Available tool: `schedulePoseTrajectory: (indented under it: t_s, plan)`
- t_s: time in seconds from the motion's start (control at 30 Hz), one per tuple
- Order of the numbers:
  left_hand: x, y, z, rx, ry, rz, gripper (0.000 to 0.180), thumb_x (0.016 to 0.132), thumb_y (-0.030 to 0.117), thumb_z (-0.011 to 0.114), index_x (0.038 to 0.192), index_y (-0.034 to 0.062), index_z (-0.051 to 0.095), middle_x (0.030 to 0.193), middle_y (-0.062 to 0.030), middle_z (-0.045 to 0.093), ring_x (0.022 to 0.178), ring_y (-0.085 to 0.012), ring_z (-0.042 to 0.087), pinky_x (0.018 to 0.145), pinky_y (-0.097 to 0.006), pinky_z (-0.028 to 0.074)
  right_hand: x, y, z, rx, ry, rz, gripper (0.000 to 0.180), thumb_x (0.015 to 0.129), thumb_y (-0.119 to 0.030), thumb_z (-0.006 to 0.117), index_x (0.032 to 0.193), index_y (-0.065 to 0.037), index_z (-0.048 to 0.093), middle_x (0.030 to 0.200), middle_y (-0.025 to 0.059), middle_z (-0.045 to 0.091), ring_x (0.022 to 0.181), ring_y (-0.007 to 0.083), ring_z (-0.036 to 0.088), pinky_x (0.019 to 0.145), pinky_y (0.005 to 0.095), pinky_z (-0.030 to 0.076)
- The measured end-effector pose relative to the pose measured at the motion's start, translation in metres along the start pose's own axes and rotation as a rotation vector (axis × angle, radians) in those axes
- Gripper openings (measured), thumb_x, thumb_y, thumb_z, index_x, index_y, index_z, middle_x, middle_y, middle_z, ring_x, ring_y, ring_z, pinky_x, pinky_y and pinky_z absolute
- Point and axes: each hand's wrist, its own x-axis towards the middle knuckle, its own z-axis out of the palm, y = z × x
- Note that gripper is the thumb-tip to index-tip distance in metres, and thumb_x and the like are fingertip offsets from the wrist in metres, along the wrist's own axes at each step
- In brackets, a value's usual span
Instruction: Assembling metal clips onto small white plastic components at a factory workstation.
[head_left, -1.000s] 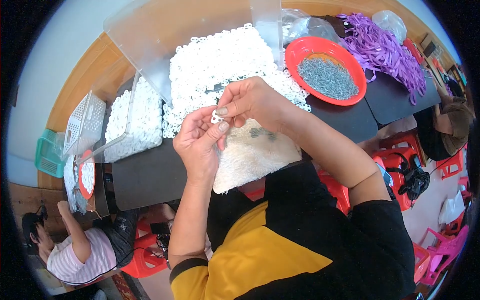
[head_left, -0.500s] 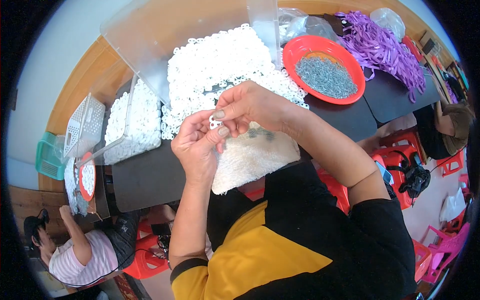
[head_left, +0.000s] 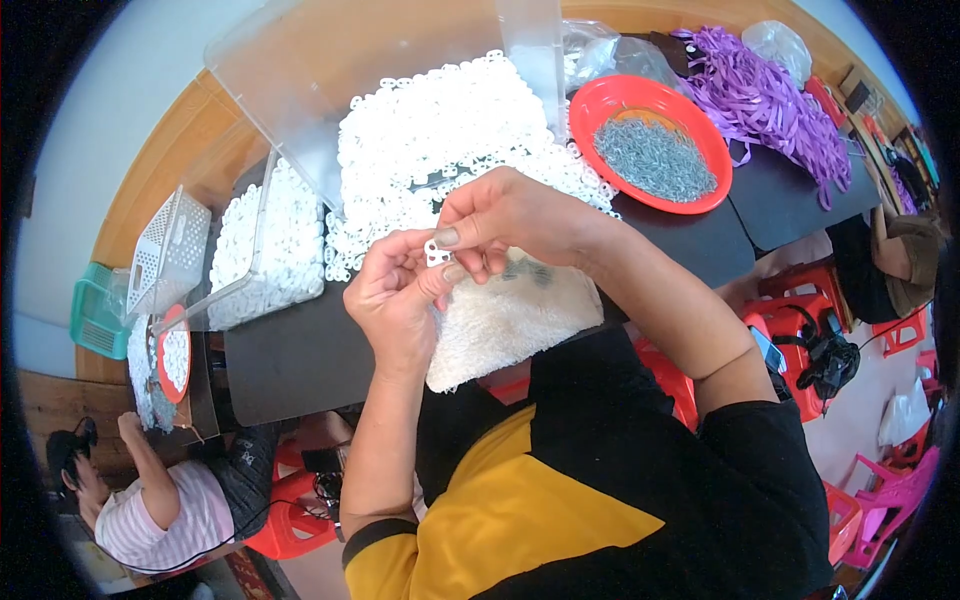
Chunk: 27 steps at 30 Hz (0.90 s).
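Observation:
Between both hands sits a small white plastic piece with round holes. My left hand pinches it between thumb and fingers from the left. The thumb and fingertips of my right hand close on its upper right edge; anything else in that pinch is too small to make out. Under my hands a cream fleecy cloth with a dark stained patch lies at the table's front edge. Just beyond, a large heap of similar white pieces spills from a clear plastic bin tipped toward me.
A red plate holds small grey metal parts, right of the heap. Purple straps lie farther right. At left stand another clear bin of white pieces and a white basket. A person sits at lower left, another at far right.
The white piece shows more fully between my fingertips, its holes turned toward view. Both hands have shifted very slightly; they keep hold of it over the cloth.

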Motion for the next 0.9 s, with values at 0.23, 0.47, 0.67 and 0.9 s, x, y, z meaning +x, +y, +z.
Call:
schedulePoseTrajectory:
  t_s: [0.23,0.47,0.67,0.9]
  plan:
    - [-0.002,-0.005,-0.006,0.041,-0.027,0.071,0.025,0.074,-0.007,0.072,0.096,-0.0041,0.060,0.076,-0.0084,0.063,0.058,-0.0085,0.055,0.048,-0.019,0.040,0.000,0.003,0.002,0.042,-0.038,0.041,0.021,0.087,-0.022,0.067,0.079,-0.003,0.063,0.060,0.0018,0.059,0.050,0.0093,0.057,0.046,0.0190,0.040]
    - [-0.007,0.004,-0.001,-0.006,-0.040,0.052,0.023,0.076,-0.006,0.074,0.094,-0.0038,0.060,0.083,-0.0093,0.065,0.068,-0.0094,0.060,0.052,-0.019,0.042,-0.001,0.004,0.010,0.079,-0.021,0.055,0.018,0.085,-0.017,0.067,0.074,-0.004,0.060,0.056,-0.0003,0.054,0.049,0.0087,0.055,0.044,0.0193,0.034]
    - [-0.004,-0.005,-0.008,0.036,-0.052,0.165,0.025,0.074,-0.002,0.078,0.091,-0.0022,0.060,0.079,-0.0051,0.061,0.068,-0.0075,0.055,0.057,-0.020,0.043,0.000,0.007,0.011,0.164,-0.077,0.023,0.020,0.085,-0.018,0.067,0.073,-0.003,0.059,0.056,0.0002,0.053,0.049,0.0093,0.053,0.043,0.0202,0.032]
    - [-0.003,-0.003,-0.004,0.168,-0.080,0.330,0.025,0.073,-0.001,0.078,0.090,-0.0014,0.059,0.077,-0.0027,0.059,0.066,-0.0061,0.049,0.060,-0.020,0.041,-0.001,0.006,0.013,0.190,-0.115,-0.011,0.019,0.084,-0.017,0.067,0.075,-0.002,0.060,0.059,0.0019,0.057,0.049,0.0079,0.052,0.044,0.0197,0.032]
